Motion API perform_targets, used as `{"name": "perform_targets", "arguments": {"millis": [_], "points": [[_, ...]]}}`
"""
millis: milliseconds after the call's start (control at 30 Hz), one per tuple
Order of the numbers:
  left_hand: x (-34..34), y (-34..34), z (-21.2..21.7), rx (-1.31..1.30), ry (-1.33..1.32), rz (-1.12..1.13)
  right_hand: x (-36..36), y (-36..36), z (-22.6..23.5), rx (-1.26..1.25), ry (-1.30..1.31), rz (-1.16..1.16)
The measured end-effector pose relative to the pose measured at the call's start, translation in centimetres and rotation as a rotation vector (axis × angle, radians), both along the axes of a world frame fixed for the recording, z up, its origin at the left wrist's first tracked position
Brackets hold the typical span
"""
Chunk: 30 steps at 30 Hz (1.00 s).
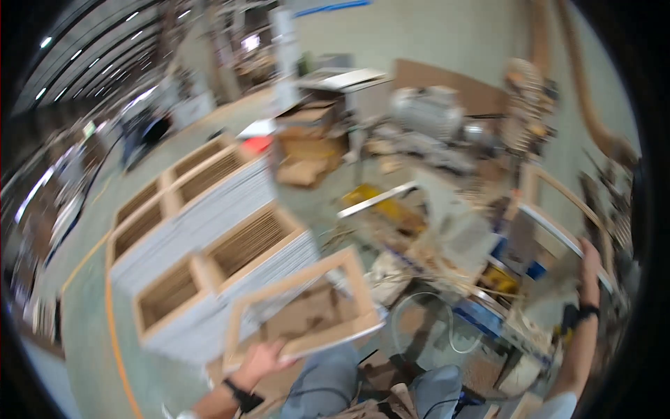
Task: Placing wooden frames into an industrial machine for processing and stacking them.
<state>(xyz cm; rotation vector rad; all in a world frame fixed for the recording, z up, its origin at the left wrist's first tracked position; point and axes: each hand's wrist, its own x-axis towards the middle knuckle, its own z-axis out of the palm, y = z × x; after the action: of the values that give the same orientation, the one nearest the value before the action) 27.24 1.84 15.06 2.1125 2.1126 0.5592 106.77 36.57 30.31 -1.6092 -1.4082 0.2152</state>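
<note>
My left hand is closed on the near rail of a rectangular wooden frame with a pale face and a white edge. The frame is tilted in front of my legs, and brown material shows through its opening. Out to the right, my right hand is closed on the near part of another wooden frame, white along its edge. That frame stands tilted beside the cluttered machine. My right fingers are partly hidden and blurred.
To the left stand tall stacks of similar frames, a farther stack and a nearer stack. A machine bench with a yellow part lies ahead. Behind are a cardboard box, a grey motor and a hose.
</note>
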Motion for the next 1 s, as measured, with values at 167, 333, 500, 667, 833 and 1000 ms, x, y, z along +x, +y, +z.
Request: {"name": "perform_targets", "arguments": {"millis": [167, 333, 500, 667, 833, 1000], "points": [[-3.0, 6.3, 0.0, 0.025, 0.006, 0.106, -3.9, -0.1, 1.7, -0.236, -0.995, -0.192], [-10.8, 13.4, -3.5, 0.055, 0.14, 0.189, -11.8, -5.4, 0.1, 0.223, -1.116, -0.162], [-17.6, 17.8, -6.5, -0.085, 0.088, 0.403, -18.5, -19.9, -2.7, 0.129, -1.165, -0.236], [-22.9, 18.2, -11.6, 0.225, 0.227, 0.393, -17.4, -32.2, -4.7, 0.081, -1.141, -0.346], [-23.3, 21.1, -10.7, -0.129, 0.085, 0.554, -16.9, -37.6, -7.8, -0.309, -0.864, -0.513], [-20.0, 22.6, -12.1, 0.044, 0.267, 0.624, -10.6, -45.9, -16.3, -0.808, -0.532, -0.654]]}}
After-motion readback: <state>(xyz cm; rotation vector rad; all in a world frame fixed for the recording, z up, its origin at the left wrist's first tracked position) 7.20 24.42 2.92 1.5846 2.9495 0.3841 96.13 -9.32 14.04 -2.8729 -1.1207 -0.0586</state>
